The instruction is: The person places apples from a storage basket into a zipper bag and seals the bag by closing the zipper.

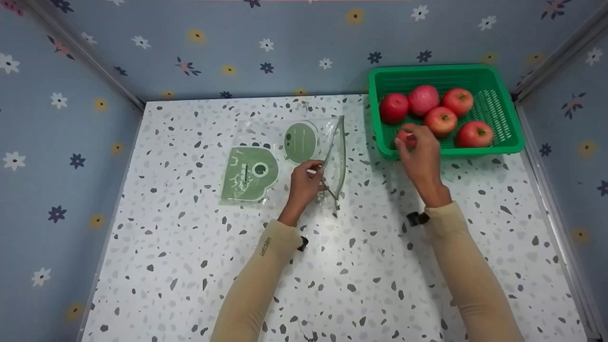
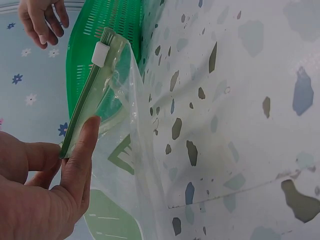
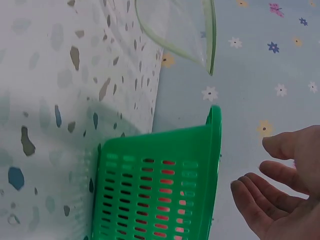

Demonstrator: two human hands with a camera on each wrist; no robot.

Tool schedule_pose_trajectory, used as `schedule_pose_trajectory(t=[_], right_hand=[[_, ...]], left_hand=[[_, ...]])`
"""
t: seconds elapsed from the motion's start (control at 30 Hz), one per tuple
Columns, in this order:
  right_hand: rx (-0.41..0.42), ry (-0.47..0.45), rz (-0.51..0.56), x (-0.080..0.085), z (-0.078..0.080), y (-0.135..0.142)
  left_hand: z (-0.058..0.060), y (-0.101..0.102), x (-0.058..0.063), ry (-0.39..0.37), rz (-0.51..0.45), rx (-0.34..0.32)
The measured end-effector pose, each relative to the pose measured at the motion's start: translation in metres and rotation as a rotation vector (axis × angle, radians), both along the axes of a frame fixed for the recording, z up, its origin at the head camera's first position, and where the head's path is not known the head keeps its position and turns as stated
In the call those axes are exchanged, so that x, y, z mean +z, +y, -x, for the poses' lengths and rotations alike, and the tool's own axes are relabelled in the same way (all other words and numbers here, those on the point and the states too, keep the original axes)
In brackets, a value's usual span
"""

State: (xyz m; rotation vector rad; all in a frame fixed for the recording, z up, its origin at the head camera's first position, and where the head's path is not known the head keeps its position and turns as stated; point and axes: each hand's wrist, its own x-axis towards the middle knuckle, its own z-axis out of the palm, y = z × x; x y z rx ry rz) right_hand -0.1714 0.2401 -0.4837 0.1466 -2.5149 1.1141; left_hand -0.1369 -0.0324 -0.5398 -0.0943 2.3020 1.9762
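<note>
My left hand (image 1: 306, 183) pinches the green zip edge (image 2: 82, 107) of a clear slider bag (image 1: 266, 130) between thumb and fingers. The bag's mouth gapes toward the right, and its green cartoon print faces up. A white slider (image 2: 100, 54) sits near one end of the zip. Over the front rim of a green plastic basket (image 1: 475, 152), my right hand (image 1: 420, 154) hovers with loosely bent fingers. Nothing shows between those fingers in the right wrist view. Just beyond the fingertips in the head view lies a partly covered red apple (image 1: 407, 135).
Several more red apples (image 1: 441, 121) lie in the basket, which stands at the table's back right corner. Blue flowered panels (image 1: 304, 52) border the speckled white table (image 1: 175, 266) at the back and both sides.
</note>
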Motion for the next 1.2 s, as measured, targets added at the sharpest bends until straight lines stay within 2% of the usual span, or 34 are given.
schedule_pose_trajectory(t=[0.43, 0.63, 0.97, 1.2], right_hand=[[-0.037, -0.104, -0.088, 0.003, 0.025, 0.028], [-0.028, -0.145, -0.137, 0.003, 0.033, 0.039], [0.001, -0.223, -0.331, 0.005, 0.045, 0.048], [0.071, -0.212, -0.479, 0.003, 0.053, 0.051]], left_hand=[[-0.001, 0.001, 0.002, 0.016, -0.002, -0.01], [-0.001, 0.0, 0.003, 0.003, -0.034, -0.024], [-0.001, 0.0, 0.002, 0.011, 0.026, -0.008], [-0.002, 0.0, 0.002, 0.011, 0.025, -0.009]])
